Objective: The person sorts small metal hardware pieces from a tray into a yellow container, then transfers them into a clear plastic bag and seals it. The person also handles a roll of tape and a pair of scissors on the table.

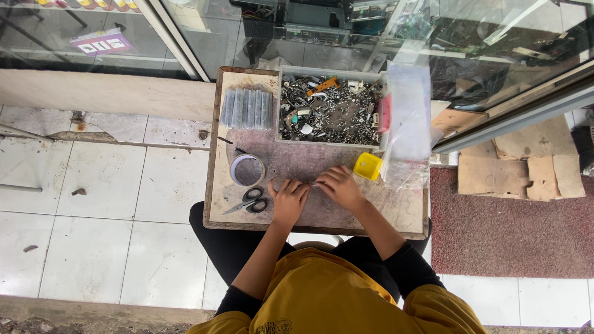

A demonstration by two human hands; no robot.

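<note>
Both hands meet at the middle of the small worn brown counter (396, 213), above the person's lap. The left hand (289, 199) and the right hand (337, 187) have their fingers curled in toward each other around something small between them. The item is too small to make out, so I cannot tell its long axis or whether the fingers are clamped on it. It lies at the gap between the hands, about equally near to both.

Just left of the left hand lie black-handled scissors (249, 201), with a roll of clear tape (247, 169) beyond them. A small yellow plastic cube (368, 166) sits just beyond the right hand. At the far edge stands a clear tray of mixed metal screws and parts (328, 111), beside a row of grey tubes (247, 108).
</note>
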